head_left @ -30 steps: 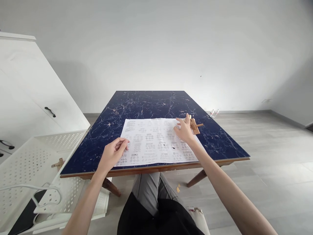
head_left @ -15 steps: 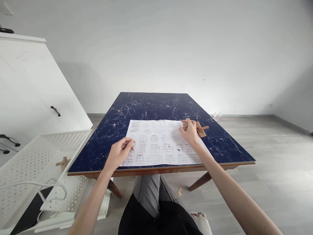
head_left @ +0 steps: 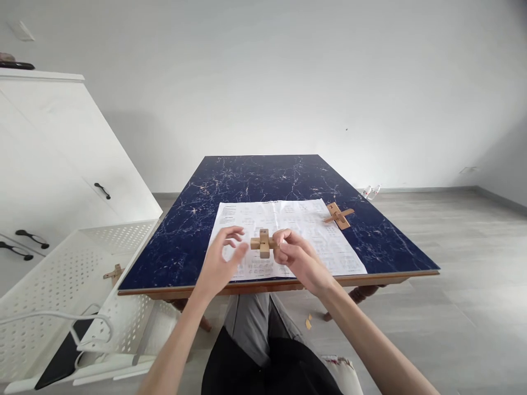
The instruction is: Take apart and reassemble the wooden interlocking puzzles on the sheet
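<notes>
A small cross-shaped wooden block puzzle (head_left: 264,244) is held above the paper, its right arm pinched between the thumb and fingers of my right hand (head_left: 297,255). My left hand (head_left: 222,257) is just left of it, fingers curled but apart, holding nothing and not touching the wood. Beneath both hands lies a creased printed sheet (head_left: 242,213) with rows of small diagrams. Beside the sheet's right edge rests another wooden puzzle (head_left: 340,216), a flat plate marked 2 with a stick crossing it.
The dark blue marbled table (head_left: 255,178) reaches toward a grey wall. At left are a white perforated basket (head_left: 45,285) with a wooden piece (head_left: 114,273) in it, and a white cabinet (head_left: 53,159). Bottles (head_left: 371,192) stand on the floor beyond the table's right side.
My right hand has come from the sheet's upper right to its middle, carrying the cross-shaped wooden puzzle. My left hand has lifted off the paper, moved right and opened.
</notes>
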`<state>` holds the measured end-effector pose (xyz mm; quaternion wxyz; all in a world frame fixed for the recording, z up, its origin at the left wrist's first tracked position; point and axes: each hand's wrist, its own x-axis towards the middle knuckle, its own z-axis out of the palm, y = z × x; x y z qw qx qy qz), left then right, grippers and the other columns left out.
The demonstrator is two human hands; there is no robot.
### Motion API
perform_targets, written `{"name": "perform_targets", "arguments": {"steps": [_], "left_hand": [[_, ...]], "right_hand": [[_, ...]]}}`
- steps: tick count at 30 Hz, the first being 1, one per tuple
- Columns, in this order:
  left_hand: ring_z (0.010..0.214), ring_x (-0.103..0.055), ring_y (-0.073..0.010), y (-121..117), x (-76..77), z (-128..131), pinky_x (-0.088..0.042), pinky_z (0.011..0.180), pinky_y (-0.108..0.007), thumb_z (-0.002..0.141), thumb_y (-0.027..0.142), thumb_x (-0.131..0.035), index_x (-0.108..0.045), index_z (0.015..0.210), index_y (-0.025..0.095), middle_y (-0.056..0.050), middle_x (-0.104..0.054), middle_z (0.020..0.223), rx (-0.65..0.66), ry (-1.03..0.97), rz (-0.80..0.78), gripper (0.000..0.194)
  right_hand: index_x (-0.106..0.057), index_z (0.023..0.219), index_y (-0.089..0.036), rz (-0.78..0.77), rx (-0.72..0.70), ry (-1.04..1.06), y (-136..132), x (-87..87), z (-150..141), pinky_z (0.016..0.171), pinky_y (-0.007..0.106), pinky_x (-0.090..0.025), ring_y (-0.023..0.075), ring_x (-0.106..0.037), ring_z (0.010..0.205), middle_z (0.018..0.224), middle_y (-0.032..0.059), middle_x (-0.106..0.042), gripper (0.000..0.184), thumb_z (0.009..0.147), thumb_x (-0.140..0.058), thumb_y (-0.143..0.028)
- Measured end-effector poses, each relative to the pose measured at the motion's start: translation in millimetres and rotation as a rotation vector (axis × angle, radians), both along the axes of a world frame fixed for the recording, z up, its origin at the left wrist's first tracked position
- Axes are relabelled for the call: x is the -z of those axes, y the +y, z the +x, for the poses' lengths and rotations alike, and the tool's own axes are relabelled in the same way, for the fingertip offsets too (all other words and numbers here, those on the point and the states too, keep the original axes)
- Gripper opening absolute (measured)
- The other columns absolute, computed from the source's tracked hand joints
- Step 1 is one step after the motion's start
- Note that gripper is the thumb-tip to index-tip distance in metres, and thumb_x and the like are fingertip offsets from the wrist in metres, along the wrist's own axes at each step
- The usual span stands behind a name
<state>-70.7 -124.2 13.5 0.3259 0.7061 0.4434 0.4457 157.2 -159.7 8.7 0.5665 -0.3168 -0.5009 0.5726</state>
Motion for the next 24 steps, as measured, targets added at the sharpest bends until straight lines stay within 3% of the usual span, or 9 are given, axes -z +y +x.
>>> {"name": "perform_targets", "arguments": {"steps": [3, 5, 8, 11, 14, 17, 24], "left_hand": [[0.129, -0.067, -0.0317, -8.9, -8.0, 18.7, -0.052, 0.109, -0.043, 0.091, 0.051, -0.079, -0.055, 0.147, 0.027, -0.013, -0.067, 0.144, 0.281, 0.063, -0.134, 0.066], [0.13, -0.067, -0.033, -11.2, -11.1, 25.7, -0.052, 0.111, -0.046, 0.09, 0.052, -0.081, -0.052, 0.152, 0.028, -0.012, -0.068, 0.143, 0.334, 0.065, -0.208, 0.072], [0.13, -0.067, -0.0328, -11.6, -10.8, 30.7, -0.05, 0.115, -0.048, 0.09, 0.051, -0.081, -0.051, 0.153, 0.028, -0.012, -0.069, 0.14, 0.302, 0.012, -0.217, 0.074], [0.127, -0.069, -0.0325, -11.6, -7.8, 33.4, -0.052, 0.113, -0.048, 0.089, 0.05, -0.082, -0.052, 0.151, 0.027, -0.012, -0.071, 0.137, 0.279, -0.036, -0.215, 0.074], [0.126, -0.07, -0.0319, -11.0, -7.0, 35.4, -0.052, 0.113, -0.047, 0.088, 0.05, -0.082, -0.051, 0.15, 0.025, -0.013, -0.072, 0.136, 0.271, -0.049, -0.223, 0.074], [0.131, -0.067, -0.0317, -8.1, -10.4, 36.1, -0.049, 0.117, -0.048, 0.088, 0.05, -0.083, -0.051, 0.15, 0.026, -0.012, -0.071, 0.139, 0.281, -0.016, -0.224, 0.074], [0.128, -0.07, -0.031, 12.7, -25.7, 40.8, -0.05, 0.116, -0.046, 0.086, 0.049, -0.085, -0.051, 0.15, 0.025, -0.012, -0.073, 0.136, 0.271, 0.041, -0.175, 0.076]], "right_hand": [[-0.061, 0.09, -0.024, 0.01, -0.125, 0.071, -9.0, -2.5, -1.3, 0.067, 0.032, -0.032, 0.014, -0.037, 0.07, 0.093, -0.0003, -0.046, 0.017, 0.095, -0.073, -0.036], [-0.062, 0.09, -0.024, 0.028, -0.145, 0.081, -12.2, -3.3, 1.5, 0.067, 0.032, -0.031, 0.0143, -0.039, 0.072, 0.094, -0.0003, -0.046, 0.016, 0.096, -0.073, -0.034], [-0.062, 0.092, -0.025, 0.057, -0.145, 0.081, -14.6, -2.7, 6.5, 0.067, 0.032, -0.032, 0.0133, -0.04, 0.071, 0.101, 0.0003, -0.049, 0.016, 0.097, -0.073, -0.035], [-0.063, 0.105, -0.027, 0.103, -0.103, -0.008, -15.8, -1.3, 10.3, 0.068, 0.033, -0.038, 0.0137, -0.045, 0.071, 0.106, 0.0016, -0.055, 0.013, 0.101, -0.07, -0.038], [-0.059, 0.122, -0.028, 0.18, 0.065, -0.267, -15.3, -0.1, 14.2, 0.071, 0.035, -0.046, 0.0166, -0.056, 0.077, 0.112, 0.0051, -0.061, 0.02, 0.105, -0.063, -0.039], [-0.059, 0.119, -0.026, 0.287, 0.212, -0.554, -12.3, -0.1, 19.9, 0.071, 0.035, -0.05, 0.0189, -0.063, 0.082, 0.118, 0.0091, -0.066, 0.017, 0.107, -0.059, -0.038], [-0.06, 0.109, -0.024, 0.326, 0.096, -0.77, 10.7, -13.0, 31.6, 0.07, 0.035, -0.049, 0.021, -0.065, 0.077, 0.091, 0.0046, -0.072, 0.017, 0.11, -0.054, -0.04]]}}
